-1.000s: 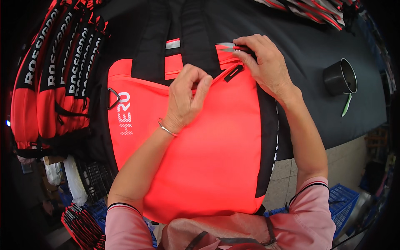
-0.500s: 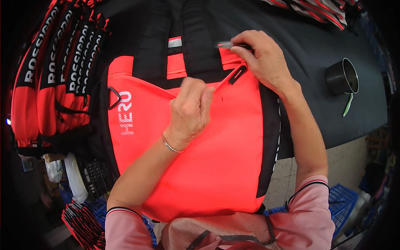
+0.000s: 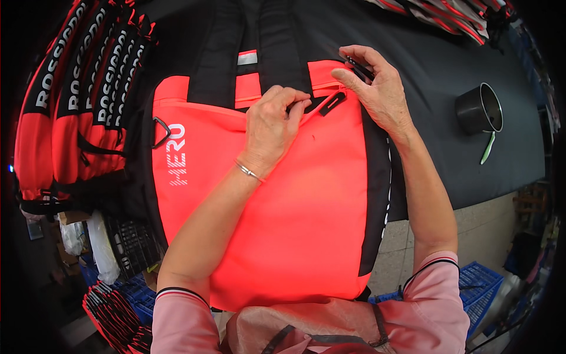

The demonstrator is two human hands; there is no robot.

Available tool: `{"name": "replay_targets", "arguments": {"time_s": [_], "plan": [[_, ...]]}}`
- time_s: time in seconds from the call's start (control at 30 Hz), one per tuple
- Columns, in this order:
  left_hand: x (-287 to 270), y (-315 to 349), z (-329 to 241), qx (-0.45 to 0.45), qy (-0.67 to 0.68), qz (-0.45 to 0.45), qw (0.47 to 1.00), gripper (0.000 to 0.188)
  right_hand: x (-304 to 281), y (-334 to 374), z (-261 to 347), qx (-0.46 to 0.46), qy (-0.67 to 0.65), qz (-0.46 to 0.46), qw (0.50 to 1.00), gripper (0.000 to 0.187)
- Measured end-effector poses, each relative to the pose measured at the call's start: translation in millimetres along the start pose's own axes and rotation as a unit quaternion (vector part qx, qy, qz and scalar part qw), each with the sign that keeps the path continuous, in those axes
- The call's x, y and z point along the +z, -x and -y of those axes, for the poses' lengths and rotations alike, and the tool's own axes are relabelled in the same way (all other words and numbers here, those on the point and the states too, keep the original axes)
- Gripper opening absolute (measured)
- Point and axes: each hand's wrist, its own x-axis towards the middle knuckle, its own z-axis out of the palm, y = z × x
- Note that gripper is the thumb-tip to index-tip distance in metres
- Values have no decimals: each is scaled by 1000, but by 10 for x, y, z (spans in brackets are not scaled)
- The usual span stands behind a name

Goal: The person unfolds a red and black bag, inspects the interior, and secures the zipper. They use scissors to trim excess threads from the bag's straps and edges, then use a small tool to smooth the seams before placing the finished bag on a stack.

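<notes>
A neon red and black backpack (image 3: 295, 236) lies flat on the black table, its shoulder straps (image 3: 284, 50) stretching away at the top. Across its upper part runs a slanting zip opening, with a black zipper pull (image 3: 332, 104) near the right end. My left hand (image 3: 270, 127) is pinched closed at the edge of this opening; whatever its fingertips grip is hidden. Beyond the bag's upper right corner, my right hand (image 3: 380, 91) keeps black-handled thread snips (image 3: 359, 68) tucked in its fingers, thumb apart. A dark metal ring (image 3: 160, 133) sits at the bag's left edge.
Several similar red and black bags (image 3: 76, 118) stand in a row at the left. On the right are a dark metal cup (image 3: 471, 112) and a small green-and-white tool (image 3: 487, 148). More red-trimmed pieces (image 3: 442, 15) lie at the far right; a blue crate (image 3: 480, 289) is below the table.
My left hand has moved up to the zip opening. My right hand has shifted slightly right, and the snips have turned back into its fingers, their blades no longer over the bag.
</notes>
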Motion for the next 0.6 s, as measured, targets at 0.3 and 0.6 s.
{"name": "replay_targets", "arguments": {"time_s": [0.3,0.6], "plan": [[-3,91,42,-78,55,-26,995,12,-16,22,199,-211,250,59,943,22],[-11,83,78,-100,69,-35,992,15,-55,-213,362,-316,358,193,857,19]]}}
